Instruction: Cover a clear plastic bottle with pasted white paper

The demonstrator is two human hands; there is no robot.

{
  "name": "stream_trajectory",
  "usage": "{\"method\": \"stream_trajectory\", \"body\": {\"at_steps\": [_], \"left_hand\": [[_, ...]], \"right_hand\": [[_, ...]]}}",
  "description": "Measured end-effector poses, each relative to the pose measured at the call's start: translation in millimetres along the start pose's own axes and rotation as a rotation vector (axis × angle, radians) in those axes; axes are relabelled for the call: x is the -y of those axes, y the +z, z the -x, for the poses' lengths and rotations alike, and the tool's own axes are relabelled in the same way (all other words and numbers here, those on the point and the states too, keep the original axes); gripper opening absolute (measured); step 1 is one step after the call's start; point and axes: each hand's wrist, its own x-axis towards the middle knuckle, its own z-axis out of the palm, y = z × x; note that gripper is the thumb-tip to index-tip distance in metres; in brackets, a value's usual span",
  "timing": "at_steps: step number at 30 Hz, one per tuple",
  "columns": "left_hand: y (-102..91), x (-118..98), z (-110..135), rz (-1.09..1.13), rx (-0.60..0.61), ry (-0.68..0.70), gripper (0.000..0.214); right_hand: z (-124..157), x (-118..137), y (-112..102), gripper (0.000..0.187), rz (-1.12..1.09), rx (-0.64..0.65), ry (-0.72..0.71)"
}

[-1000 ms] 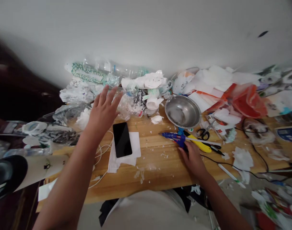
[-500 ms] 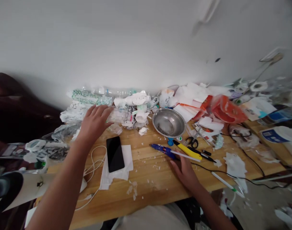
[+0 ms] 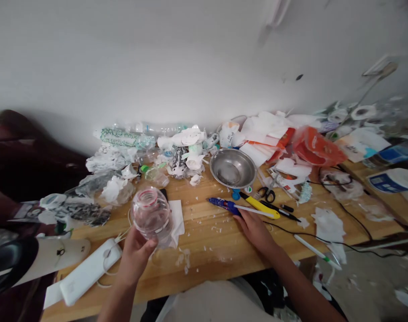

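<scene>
My left hand [image 3: 138,252] is wrapped around a clear plastic bottle [image 3: 151,212], held above the desk with its pink-rimmed mouth toward the wall. Behind the bottle, a black phone [image 3: 164,193] and white tissue [image 3: 177,219] are mostly covered. At the middle right, my right hand [image 3: 254,230] has its fingers curled at the handle of a blue hot glue gun [image 3: 221,204]. A white glue stick [image 3: 255,210] sticks out of the gun's rear. Just beyond lie a yellow utility knife [image 3: 261,206] and black scissors [image 3: 267,195].
A steel bowl [image 3: 233,168] stands before a heap of papers, bottles and an orange plastic bag [image 3: 319,146] along the wall. A white power bank [image 3: 90,272] and a white tumbler [image 3: 61,252] are at the left. A black cable [image 3: 324,237] crosses the right side.
My left hand has taken hold of the clear bottle from the pile and brought it back toward me, over the phone. My right hand has stayed by the glue gun.
</scene>
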Motion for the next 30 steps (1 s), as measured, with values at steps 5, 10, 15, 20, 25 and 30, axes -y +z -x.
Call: {"method": "stream_trajectory", "body": {"at_steps": [5, 10, 15, 20, 25, 30], "left_hand": [[-1.3, 2, 16, 0.108, -0.052, -0.073, 0.067], [6.9, -8, 16, 0.184, -0.138, -0.058, 0.060], [11.5, -11, 21, 0.214, -0.143, -0.060, 0.062], [8.2, -16, 29, 0.226, -0.147, -0.064, 0.062], [1.1, -18, 34, 0.225, -0.184, -0.067, 0.061], [-6.1, -11, 36, 0.209, -0.213, -0.093, 0.059]], "right_hand": [[2, -6, 4, 0.038, 0.003, 0.008, -0.033], [-7, -8, 1, 0.040, -0.039, 0.000, -0.051], [-13, 1, -1, 0.036, -0.054, -0.073, -0.050], [7, -4, -34, 0.032, 0.009, -0.237, 0.058], [46, -69, -114, 0.037, 0.186, -0.510, 0.420], [64, -121, -158, 0.028, 0.227, -0.483, 0.580]]}}
